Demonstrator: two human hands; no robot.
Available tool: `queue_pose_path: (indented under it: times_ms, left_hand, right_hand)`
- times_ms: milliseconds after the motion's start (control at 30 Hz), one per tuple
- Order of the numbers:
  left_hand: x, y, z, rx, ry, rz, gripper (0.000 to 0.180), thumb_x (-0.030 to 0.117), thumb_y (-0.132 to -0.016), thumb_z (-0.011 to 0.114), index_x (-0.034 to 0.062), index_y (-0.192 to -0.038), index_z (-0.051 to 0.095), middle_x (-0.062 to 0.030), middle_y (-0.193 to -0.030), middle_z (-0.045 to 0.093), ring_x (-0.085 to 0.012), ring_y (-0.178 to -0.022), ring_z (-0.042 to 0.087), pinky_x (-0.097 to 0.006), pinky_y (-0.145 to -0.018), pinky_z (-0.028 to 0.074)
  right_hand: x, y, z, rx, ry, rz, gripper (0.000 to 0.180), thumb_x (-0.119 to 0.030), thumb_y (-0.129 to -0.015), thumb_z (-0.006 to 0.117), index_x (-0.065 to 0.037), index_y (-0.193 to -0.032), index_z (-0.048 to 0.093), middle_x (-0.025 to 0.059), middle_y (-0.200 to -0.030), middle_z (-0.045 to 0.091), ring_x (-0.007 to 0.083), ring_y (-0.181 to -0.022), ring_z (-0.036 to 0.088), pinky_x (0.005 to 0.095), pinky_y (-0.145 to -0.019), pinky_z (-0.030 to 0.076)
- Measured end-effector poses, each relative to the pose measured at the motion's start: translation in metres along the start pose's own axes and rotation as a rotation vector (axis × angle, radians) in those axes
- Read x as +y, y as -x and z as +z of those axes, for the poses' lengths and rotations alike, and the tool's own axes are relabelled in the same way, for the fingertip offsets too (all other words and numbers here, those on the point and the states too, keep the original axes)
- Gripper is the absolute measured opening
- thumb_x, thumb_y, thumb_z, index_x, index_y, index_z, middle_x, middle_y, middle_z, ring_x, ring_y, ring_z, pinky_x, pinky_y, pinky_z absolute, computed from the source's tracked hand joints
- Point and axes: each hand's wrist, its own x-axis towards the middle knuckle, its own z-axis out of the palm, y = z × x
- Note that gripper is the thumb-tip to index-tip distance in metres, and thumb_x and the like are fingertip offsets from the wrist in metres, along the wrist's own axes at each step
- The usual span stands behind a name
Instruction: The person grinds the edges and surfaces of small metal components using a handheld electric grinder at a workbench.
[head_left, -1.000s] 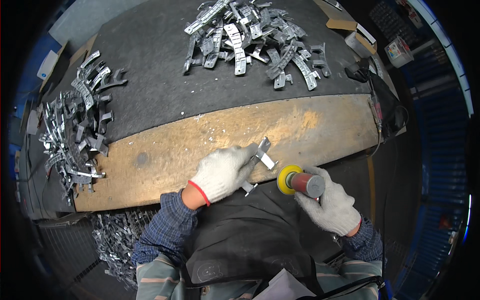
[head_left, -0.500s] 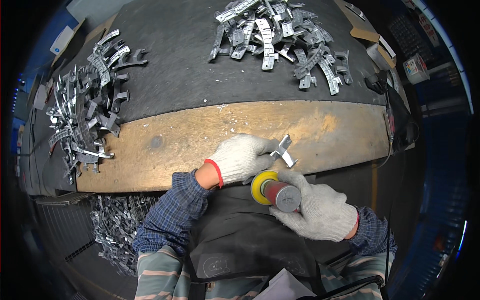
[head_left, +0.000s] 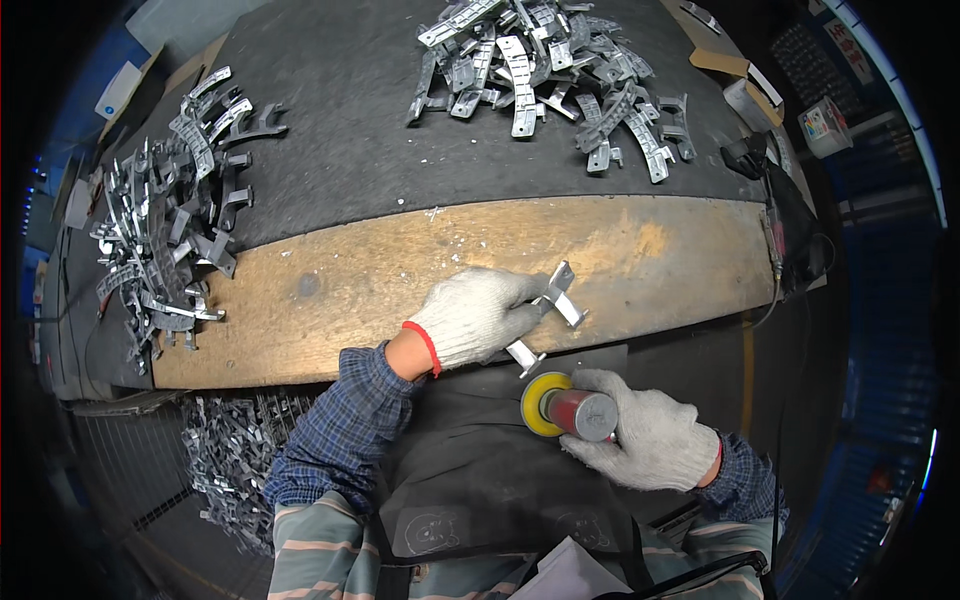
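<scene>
My left hand (head_left: 476,316), in a white knit glove with a red cuff edge, is closed around a silver metal bracket (head_left: 568,308) over the front edge of the wooden board. One end of the bracket sticks out past my fingertips, another below my palm. Lower and to the right, my gloved right hand (head_left: 652,432) grips a small hand-held disc sander (head_left: 584,414) with a red body and grey cap. Its yellow-rimmed disc faces left, apart from the bracket, with a gap between them.
Similar brackets form a pile (head_left: 165,225) on the left and another (head_left: 540,75) at the far side of the black mat (head_left: 330,120). Small chips lie on the wooden board (head_left: 390,255). More metal parts fill a wire basket (head_left: 235,465) below the board. A cable hangs at the right end.
My right hand has drawn the sander away from the bracket, rightward and slightly down. The bracket's lower end now shows below my left hand, which has barely shifted.
</scene>
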Motion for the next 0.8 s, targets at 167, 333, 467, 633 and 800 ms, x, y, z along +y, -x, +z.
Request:
queue_pose_path:
  times_ms: [167, 333, 467, 633, 800]
  left_hand:
    - [-0.001, -0.002, -0.002, -0.031, 0.051, -0.030, 0.040, 0.033, -0.104, 0.071, 0.0133, -0.138, 0.079, -0.0144, -0.088, 0.079, -0.0272, -0.077, 0.078, -0.041, -0.075, 0.060]
    - [0.008, 0.001, -0.009, -0.084, 0.124, -0.101, 0.039, 0.032, -0.104, 0.071, 0.0119, -0.137, 0.079, -0.0122, -0.085, 0.079, -0.0225, -0.070, 0.077, -0.037, -0.069, 0.060]
    - [0.005, 0.000, -0.008, -0.069, 0.101, -0.076, 0.039, 0.033, -0.104, 0.071, 0.0132, -0.137, 0.080, -0.0106, -0.086, 0.080, -0.0217, -0.066, 0.076, -0.037, -0.068, 0.059]
    - [0.004, 0.000, -0.006, -0.053, 0.043, -0.067, 0.040, 0.035, -0.104, 0.071, 0.0141, -0.137, 0.079, -0.0121, -0.088, 0.081, -0.0248, -0.072, 0.078, -0.039, -0.071, 0.060]
    - [-0.003, -0.002, 0.002, 0.016, -0.009, 0.020, 0.040, 0.036, -0.105, 0.071, 0.0150, -0.138, 0.079, -0.0133, -0.090, 0.080, -0.0296, -0.079, 0.079, -0.042, -0.075, 0.061]
  right_hand:
    - [0.004, -0.001, 0.002, 0.132, -0.120, -0.044, 0.077, -0.045, -0.104, 0.078, 0.004, -0.154, 0.045, 0.0293, -0.097, 0.079, 0.0457, -0.081, 0.081, 0.0514, -0.067, 0.067]
    - [-0.005, -0.021, -0.013, 0.058, -0.040, -0.006, 0.080, -0.049, -0.106, 0.073, 0.005, -0.155, 0.041, 0.0286, -0.095, 0.079, 0.0478, -0.079, 0.080, 0.0531, -0.068, 0.066]
    - [-0.028, -0.032, -0.024, -0.015, 0.068, 0.022, 0.081, -0.051, -0.106, 0.071, 0.006, -0.155, 0.039, 0.0281, -0.089, 0.078, 0.0464, -0.075, 0.079, 0.0537, -0.065, 0.065]
    - [-0.042, -0.030, -0.032, -0.081, 0.101, 0.054, 0.077, -0.048, -0.106, 0.072, 0.006, -0.153, 0.042, 0.0258, -0.083, 0.076, 0.0445, -0.072, 0.079, 0.0537, -0.062, 0.063]
    - [-0.018, -0.006, -0.014, 0.021, 0.101, 0.024, 0.074, -0.047, -0.105, 0.074, 0.004, -0.150, 0.047, 0.0247, -0.080, 0.076, 0.0448, -0.072, 0.079, 0.0539, -0.063, 0.064]
